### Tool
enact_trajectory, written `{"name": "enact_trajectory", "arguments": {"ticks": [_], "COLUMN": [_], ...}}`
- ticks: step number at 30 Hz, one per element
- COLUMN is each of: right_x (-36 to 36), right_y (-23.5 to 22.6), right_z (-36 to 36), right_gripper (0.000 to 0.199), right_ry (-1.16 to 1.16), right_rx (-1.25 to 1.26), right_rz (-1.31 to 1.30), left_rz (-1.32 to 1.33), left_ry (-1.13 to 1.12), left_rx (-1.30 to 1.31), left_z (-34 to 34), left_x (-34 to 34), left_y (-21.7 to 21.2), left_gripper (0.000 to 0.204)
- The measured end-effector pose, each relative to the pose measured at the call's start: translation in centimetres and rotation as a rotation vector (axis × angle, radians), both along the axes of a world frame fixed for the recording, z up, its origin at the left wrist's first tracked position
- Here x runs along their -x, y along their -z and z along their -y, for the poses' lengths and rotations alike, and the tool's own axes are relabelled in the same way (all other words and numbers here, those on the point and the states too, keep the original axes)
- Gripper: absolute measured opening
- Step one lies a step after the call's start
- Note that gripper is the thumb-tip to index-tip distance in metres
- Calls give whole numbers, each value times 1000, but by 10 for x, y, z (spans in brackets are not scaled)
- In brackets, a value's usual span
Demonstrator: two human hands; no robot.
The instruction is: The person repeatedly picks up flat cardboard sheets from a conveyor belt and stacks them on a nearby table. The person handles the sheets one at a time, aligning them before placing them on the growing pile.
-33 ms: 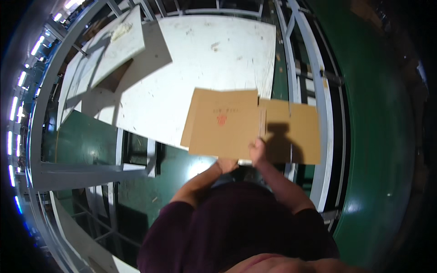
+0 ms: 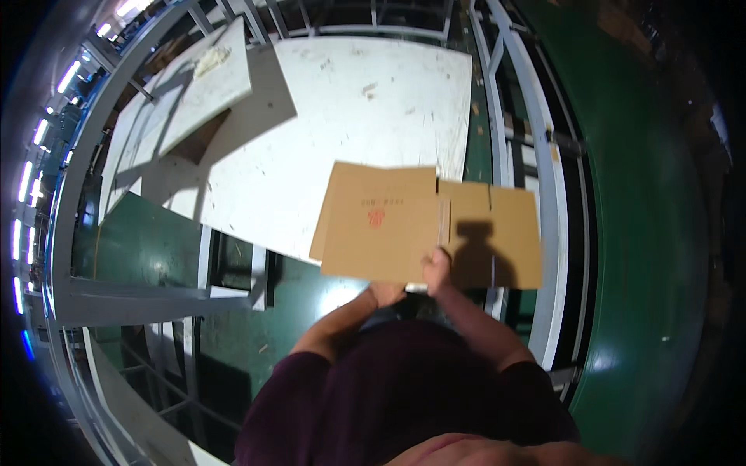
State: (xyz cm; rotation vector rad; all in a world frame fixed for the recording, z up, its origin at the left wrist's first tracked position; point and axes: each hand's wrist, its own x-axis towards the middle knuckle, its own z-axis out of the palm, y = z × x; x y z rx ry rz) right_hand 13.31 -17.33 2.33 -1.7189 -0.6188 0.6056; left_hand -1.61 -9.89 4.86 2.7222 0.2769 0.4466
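Observation:
A flattened brown cardboard box (image 2: pixel 381 248) with a red printed mark lies in front of me, its near edge reaching past the table's edge. To its right extends a further cardboard panel (image 2: pixel 513 233), crossed by a dark shadow, with narrow slots at the fold lines. My right hand (image 2: pixel 437 268) is closed on the near edge where the two panels meet, thumb uppermost. Below the near edge of the printed panel is my left hand (image 2: pixel 386 293); the cardboard hides its fingers, so their grip cannot be seen.
The scuffed white table (image 2: pixel 350 101) stretches away beyond the cardboard. A raised white board (image 2: pixel 186 85) stands at the far left, with a crumpled pale scrap (image 2: pixel 211 60) on it. Grey metal frame rails (image 2: pixel 550 163) run along the right and left. Green floor (image 2: pixel 637 311) lies beyond.
The whole scene sits slightly lower in the picture. The right panel has shifted slightly left. Both hands keep their places at the near edge of the cardboard.

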Motion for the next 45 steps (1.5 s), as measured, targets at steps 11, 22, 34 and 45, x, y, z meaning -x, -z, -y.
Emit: {"name": "enact_trajectory", "arguments": {"ticks": [11, 22, 34, 45], "right_x": [23, -152, -113, -41], "right_y": [49, -17, -145, 11], "right_z": [-15, 120, 79, 8], "right_gripper": [22, 41, 16, 25], "right_ry": [-223, 396, -65, -357], "right_rx": [408, 640, 540, 528], "right_rz": [227, 996, 466, 882], "left_rz": [-137, -267, -305, -14], "left_ry": [24, 109, 65, -102], "left_rx": [92, -215, -131, -44], "left_z": [-5, 3, 2, 10], "left_x": [34, -10, -21, -27], "left_y": [-47, -9, 9, 20], "left_gripper": [57, 41, 46, 44]}}
